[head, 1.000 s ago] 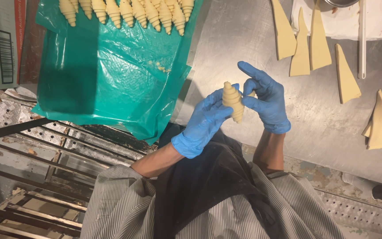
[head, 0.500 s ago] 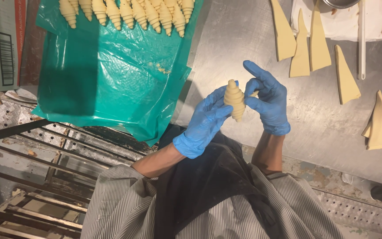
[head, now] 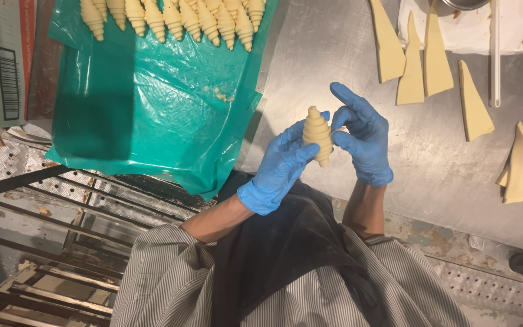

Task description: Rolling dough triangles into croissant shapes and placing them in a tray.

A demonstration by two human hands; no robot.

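Note:
Both my hands wear blue gloves. My left hand (head: 281, 165) and my right hand (head: 361, 134) hold one rolled, raw croissant (head: 318, 133) upright between them, above the steel worktop (head: 334, 54). The left fingers cup its lower side; the right thumb and fingers press its other side, with the index finger raised. A row of several rolled croissants (head: 171, 18) lies at the far end of a green plastic sheet (head: 152, 103) to the left.
Several flat dough triangles (head: 431, 60) lie on the worktop to the right, with more at the right edge (head: 522, 163). A white paper (head: 473, 24) and a long thin tool (head: 495, 54) sit at the top right. A cardboard box (head: 1, 66) stands far left above metal rack bars (head: 62, 230).
The croissant and both hands have shifted slightly left and down, and the roll now stands a little more upright between my fingers.

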